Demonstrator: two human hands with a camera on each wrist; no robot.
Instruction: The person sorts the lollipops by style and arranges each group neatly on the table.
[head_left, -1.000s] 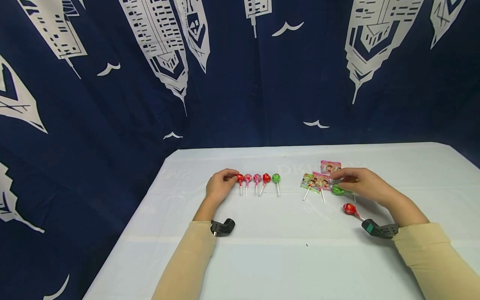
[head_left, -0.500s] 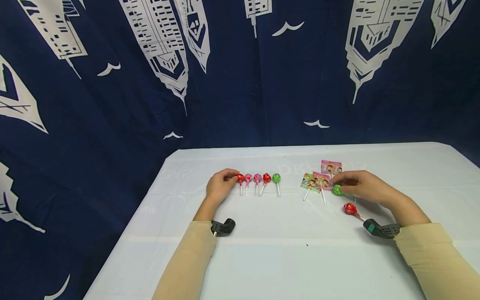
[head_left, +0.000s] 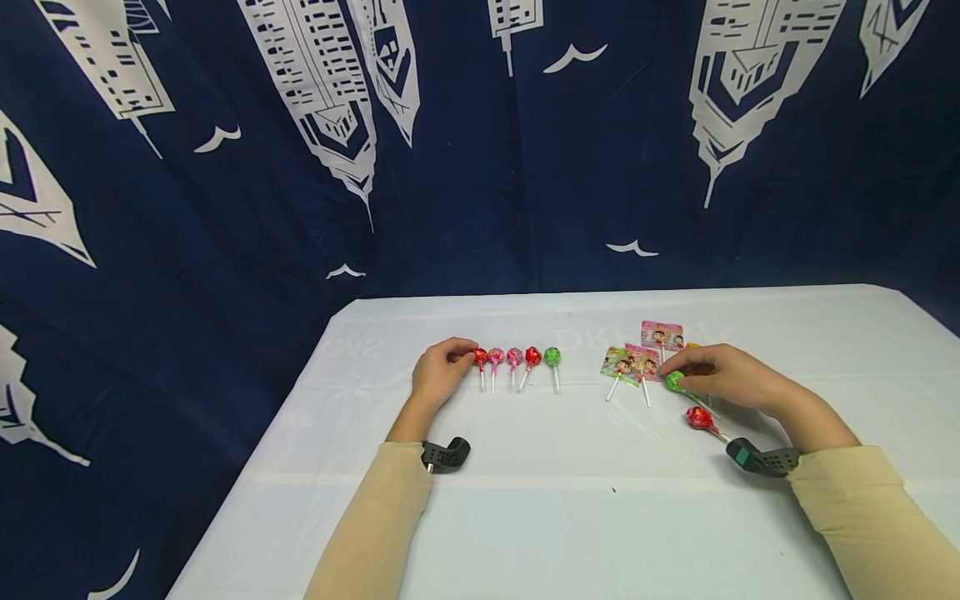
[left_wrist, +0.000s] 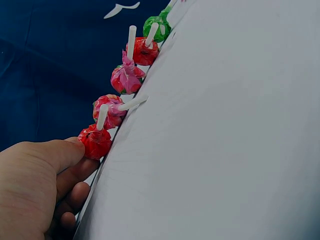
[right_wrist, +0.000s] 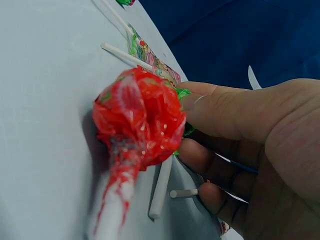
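My left hand [head_left: 437, 382] holds the head of a red lollipop [left_wrist: 96, 142] between thumb and fingers, at the left end of a row. To its right in that row lie two pink lollipops [head_left: 496, 356], another red lollipop [head_left: 532, 357] and a green lollipop [head_left: 552, 357], sticks toward me. On the right side, my right hand [head_left: 731, 377] pinches a second green lollipop [head_left: 675, 382] by its head. That head is mostly hidden behind a loose red lollipop [right_wrist: 142, 117] in the right wrist view.
Flat lollipops in printed wrappers, one green [head_left: 616, 363] and two pink [head_left: 662, 334], lie just left of my right hand. A bit of yellow [head_left: 693, 345] shows behind that hand. A dark blue curtain [head_left: 465, 225] hangs beyond the white table [head_left: 555, 517].
The green lollipop under my right hand has turned, its stick now angling down to the right. That hand has shifted slightly down, baring a yellow bit behind it. My left hand stays put.
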